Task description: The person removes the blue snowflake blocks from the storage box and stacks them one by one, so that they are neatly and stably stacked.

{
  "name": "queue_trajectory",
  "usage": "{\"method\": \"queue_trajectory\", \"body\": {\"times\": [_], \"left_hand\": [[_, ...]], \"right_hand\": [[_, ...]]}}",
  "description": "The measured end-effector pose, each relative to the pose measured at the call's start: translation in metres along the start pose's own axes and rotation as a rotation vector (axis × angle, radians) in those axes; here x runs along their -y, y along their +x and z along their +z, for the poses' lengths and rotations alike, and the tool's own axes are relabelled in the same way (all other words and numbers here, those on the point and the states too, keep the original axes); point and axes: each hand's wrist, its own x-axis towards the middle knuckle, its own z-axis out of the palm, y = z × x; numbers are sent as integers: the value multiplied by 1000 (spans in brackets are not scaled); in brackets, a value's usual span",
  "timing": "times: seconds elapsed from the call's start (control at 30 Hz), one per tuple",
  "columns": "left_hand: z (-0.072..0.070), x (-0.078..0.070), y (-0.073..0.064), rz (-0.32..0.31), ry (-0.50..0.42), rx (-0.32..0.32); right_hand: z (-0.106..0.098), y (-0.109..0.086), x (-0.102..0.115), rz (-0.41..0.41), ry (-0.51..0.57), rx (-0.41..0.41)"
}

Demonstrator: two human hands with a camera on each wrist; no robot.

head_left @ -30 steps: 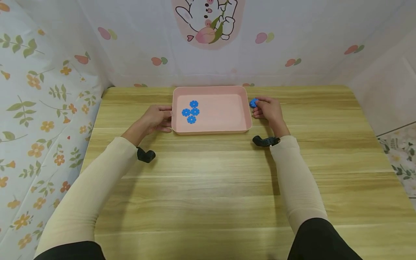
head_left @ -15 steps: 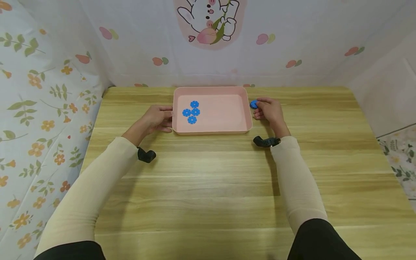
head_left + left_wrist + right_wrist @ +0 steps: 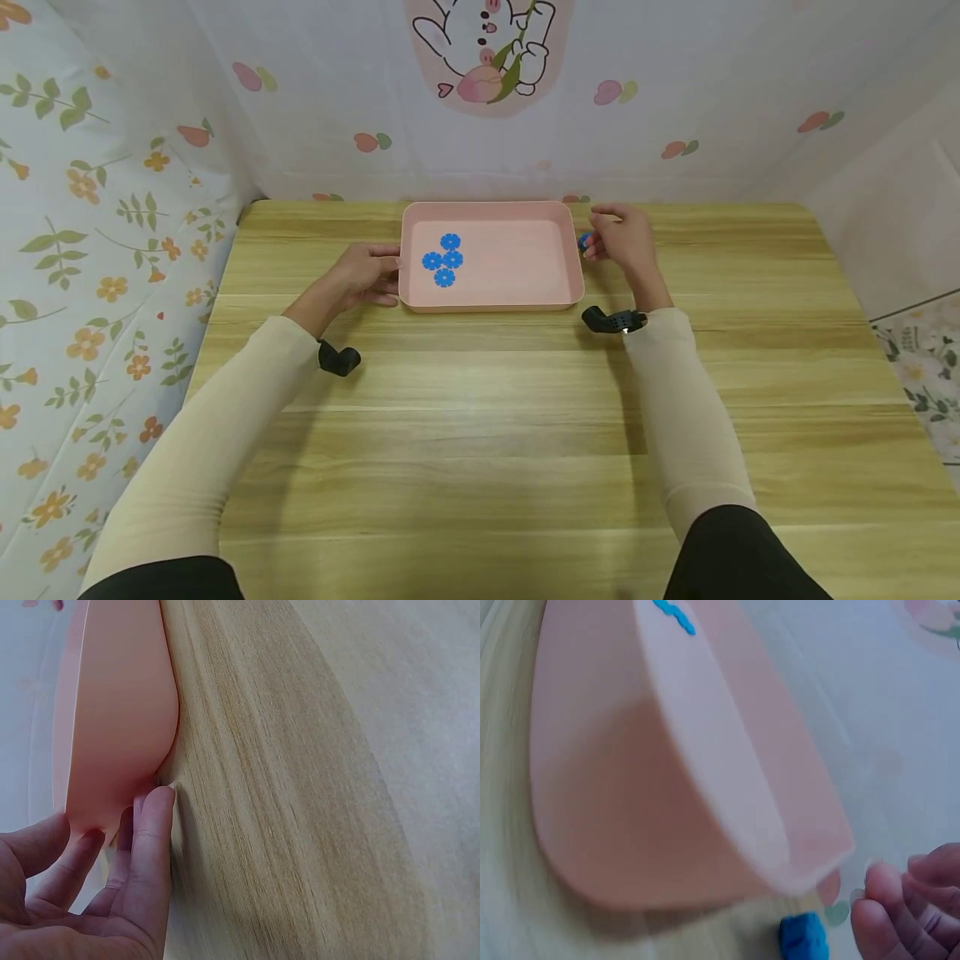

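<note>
A shallow pink tray (image 3: 517,258) stands near the table's back edge. Several flat, blue flower-shaped discs (image 3: 452,260) lie at its left end. My left hand (image 3: 363,273) rests against the tray's left end. In the left wrist view its fingers (image 3: 152,832) are fairly straight, with fingertips at the outer wall and rim. Just off the tray's right end sits a blue stack of such discs (image 3: 804,937), partly covered by my right hand (image 3: 622,237) in the head view. The right wrist view shows the right fingers (image 3: 881,885) loosely bent beside the stack, apart from it and holding nothing.
The wooden table (image 3: 480,433) stretches in front of the tray and to both sides. A patterned white curtain (image 3: 315,108) hangs behind the table's back edge and along the left. Each wrist wears a black camera mount (image 3: 611,322).
My right hand, which was pinching at the blue stack beside the tray, has let go and risen slightly toward the back. The left hand and the discs in the tray stay put.
</note>
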Motion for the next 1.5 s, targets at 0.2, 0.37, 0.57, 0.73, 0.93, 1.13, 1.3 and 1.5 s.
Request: {"method": "queue_trajectory", "body": {"times": [0.2, 0.37, 0.57, 0.73, 0.93, 1.13, 1.3, 1.5], "left_hand": [[0, -1, -1, -2, 12, -2], [0, -1, -1, -2, 18, -2], [-1, -3, -3, -2, 11, 8], [-1, -3, -3, -3, 7, 16], [0, -3, -2, -5, 8, 12], [1, -4, -1, -11, 13, -2], [1, -4, -1, -12, 18, -7], [2, -1, 0, -8, 7, -7]], "right_hand": [[16, -6, 15, -80, -38, 32], [31, -9, 20, -146, -53, 70], [52, -9, 22, -218, -74, 141], [69, -10, 25, -246, -70, 201], [86, -11, 27, -317, -114, 233], [101, -13, 28, -254, -148, 306], [115, -16, 27, -200, -166, 362], [128, -20, 25, -175, -176, 431]]}}
